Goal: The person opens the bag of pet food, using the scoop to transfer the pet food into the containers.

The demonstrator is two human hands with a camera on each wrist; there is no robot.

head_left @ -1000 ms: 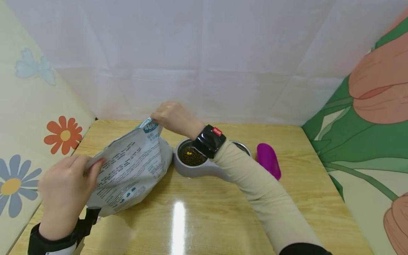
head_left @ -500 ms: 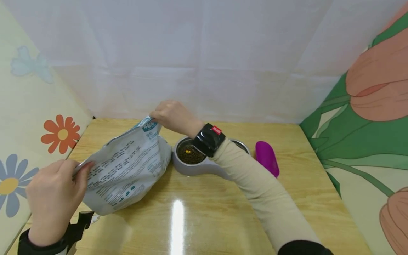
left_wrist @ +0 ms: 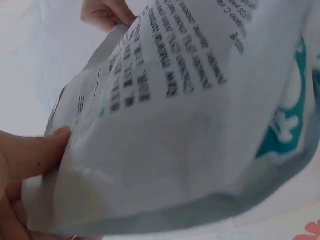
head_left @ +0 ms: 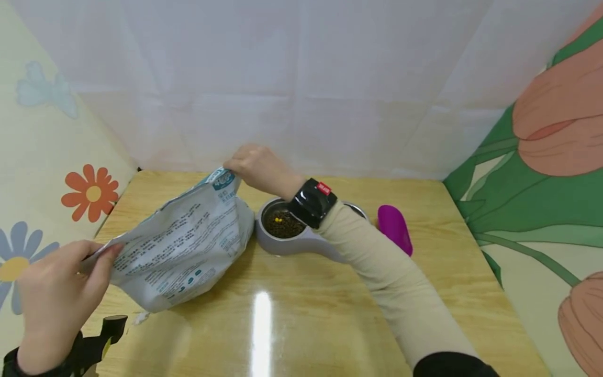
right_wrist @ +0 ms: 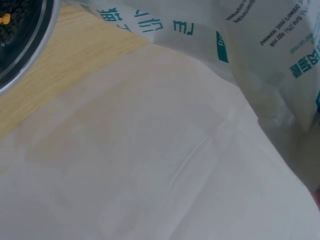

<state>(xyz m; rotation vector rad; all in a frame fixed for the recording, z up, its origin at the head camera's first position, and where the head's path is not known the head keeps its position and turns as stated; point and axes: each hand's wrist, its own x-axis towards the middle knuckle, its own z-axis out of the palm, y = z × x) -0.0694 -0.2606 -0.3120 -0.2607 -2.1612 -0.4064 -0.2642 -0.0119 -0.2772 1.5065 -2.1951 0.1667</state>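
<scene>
A pale pet food bag [head_left: 179, 256] with dark print and teal marks leans on the table, its top edge drawn out between both hands. My left hand [head_left: 58, 296] pinches the left end of that edge, thumb on the printed face; the left wrist view shows this thumb [left_wrist: 40, 155] on the bag [left_wrist: 150, 155]. At the far end, my right hand [head_left: 261, 167] grips the other corner, which has a teal label. Just right of the bag stands a grey double pet bowl [head_left: 292, 247]. Brown kibble [head_left: 282, 225] with a few yellow bits fills its left side; my right forearm hides much of the rest.
A magenta rounded, elongated object [head_left: 394, 228] lies right of the bowl, partly behind the sleeve. Near the bag's lower corner is a small white scrap [head_left: 141, 317]. A white sheet [head_left: 301, 94] hangs behind the wooden table [head_left: 301, 319], with painted panels at both sides.
My left hand has moved left and slightly down, drawing the bag's top edge longer and straighter. My right hand has stayed nearly in place on its corner.
</scene>
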